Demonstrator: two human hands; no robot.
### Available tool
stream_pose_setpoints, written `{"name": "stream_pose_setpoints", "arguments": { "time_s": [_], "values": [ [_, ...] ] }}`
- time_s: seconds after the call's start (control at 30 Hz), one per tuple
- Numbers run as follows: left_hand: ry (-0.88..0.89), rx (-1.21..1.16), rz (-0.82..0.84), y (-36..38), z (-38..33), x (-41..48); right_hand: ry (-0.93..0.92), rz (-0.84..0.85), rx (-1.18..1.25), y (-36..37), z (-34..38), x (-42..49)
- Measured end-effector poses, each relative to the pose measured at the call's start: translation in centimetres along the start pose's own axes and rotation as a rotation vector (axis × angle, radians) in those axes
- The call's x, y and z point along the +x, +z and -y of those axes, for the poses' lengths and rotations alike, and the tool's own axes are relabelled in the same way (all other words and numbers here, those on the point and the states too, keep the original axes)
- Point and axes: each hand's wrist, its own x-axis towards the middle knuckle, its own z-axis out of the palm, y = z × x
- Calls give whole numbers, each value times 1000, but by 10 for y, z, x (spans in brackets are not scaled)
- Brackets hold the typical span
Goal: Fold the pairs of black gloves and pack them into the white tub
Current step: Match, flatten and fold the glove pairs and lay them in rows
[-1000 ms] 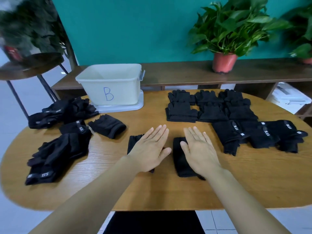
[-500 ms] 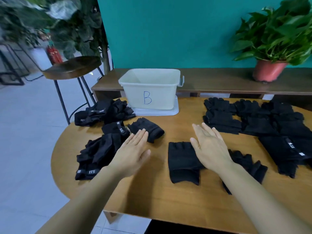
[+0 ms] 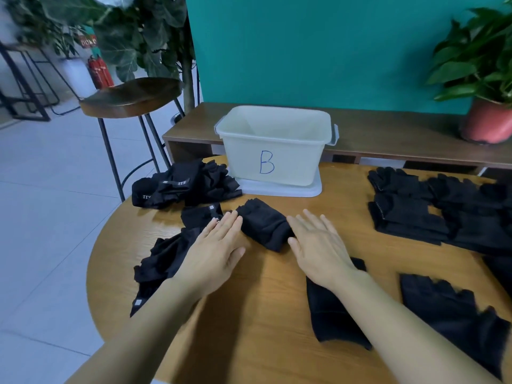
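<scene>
1. The white tub (image 3: 291,164), marked B, stands at 12 o'clock on the far side of the counter (image 3: 257,322), on what looks like its own lid (image 3: 279,191). The part of its inside that shows holds no gloves.
2. Just nearer the person lies a folded glove bundle (image 3: 263,228), probably parked there because it is a short lift from the tub.
3. The left hand (image 3: 219,253) flanks the bundle at its 9 o'clock side and the right hand (image 3: 318,245) at its 3 o'clock.
4. Both hands are flat, palms down, holding nothing. The left fingers (image 3: 227,223) lie straight and close together, and the right fingers (image 3: 313,220) are slightly spread. Whether either hand touches the bundle cannot be told.
5. Closing in from both sides would likely keep the fold from springing open when it is lifted.
6. Loose gloves (image 3: 166,259) are heaped at 9 o'clock, with a second heap (image 3: 182,185) at 10 o'clock beside the tub.
7. Flattened gloves (image 3: 410,214) sit in rows at 2 o'clock.
8. One single glove (image 3: 332,314) lies flat under the right wrist at 5 o'clock and another glove (image 3: 457,314) at 4 o'clock, seemingly staged for folding.
</scene>
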Motion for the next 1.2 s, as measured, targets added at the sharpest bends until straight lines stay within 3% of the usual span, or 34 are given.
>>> {"name": "stream_pose_setpoints", "arguments": {
  "time_s": [0.43,0.67,0.8,0.87,0.97,1.1,1.2],
  "values": [
    [86,68,-74,17,-15,29,-76,63,-97,24,3,35],
    [69,105,-115,17,-28,32,-74,50,13,12,7,30],
    [83,57,-280,-1,-36,37,-48,-33,189,-13,14,28],
    [37,-24,-354,-18,-40,41,-13,-104,305,-31,16,26],
    [-94,-319,-248,-56,-47,44,48,-82,613,-68,17,17],
    [-145,-867,-111,-109,-65,36,-10,-129,509,-109,11,1],
    [-135,-903,-64,-131,-78,31,3,-141,524,-131,7,-11]
  ]
}}
